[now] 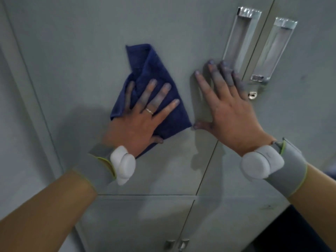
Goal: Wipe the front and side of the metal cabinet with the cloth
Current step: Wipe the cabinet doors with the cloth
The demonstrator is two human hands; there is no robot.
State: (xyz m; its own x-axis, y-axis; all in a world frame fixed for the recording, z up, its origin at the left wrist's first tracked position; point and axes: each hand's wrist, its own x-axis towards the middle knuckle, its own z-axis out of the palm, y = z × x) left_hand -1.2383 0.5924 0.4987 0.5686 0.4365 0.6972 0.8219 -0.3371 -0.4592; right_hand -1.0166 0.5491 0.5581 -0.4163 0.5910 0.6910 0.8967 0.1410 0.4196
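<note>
Setting: a pale grey metal cabinet fills the view, seen from close in front and slightly above; its upper doors meet at a vertical seam right of centre, and a horizontal seam lower down separates them from a second pair of doors.
Cloth: a dark blue cloth, loosely folded, lies flat against the upper left door, left of the seam; its upper part stands free above the fingers, its lower part is trapped under the palm.
Left hand: the left hand is spread flat on the cloth, fingers fanned and thumb at the lower edge, probably so that a broad patch of fabric bears on the panel at once. A ring sits on one finger.
Right hand: the right hand is bare and spread flat on the same door, just right of the cloth, the thumb tip nearly touching the cloth's corner; it holds nothing and seems to steady the door or the body against the wiping pressure.
Handles: two recessed metal handles flank the seam, far right of the cloth, with a keyhole below them.
Wrists: each wrist carries a grey band with a white device.
Progress: the wiping is on the front; the side panel, at far left, looks not yet attended to, though this cannot be confirmed.
</note>
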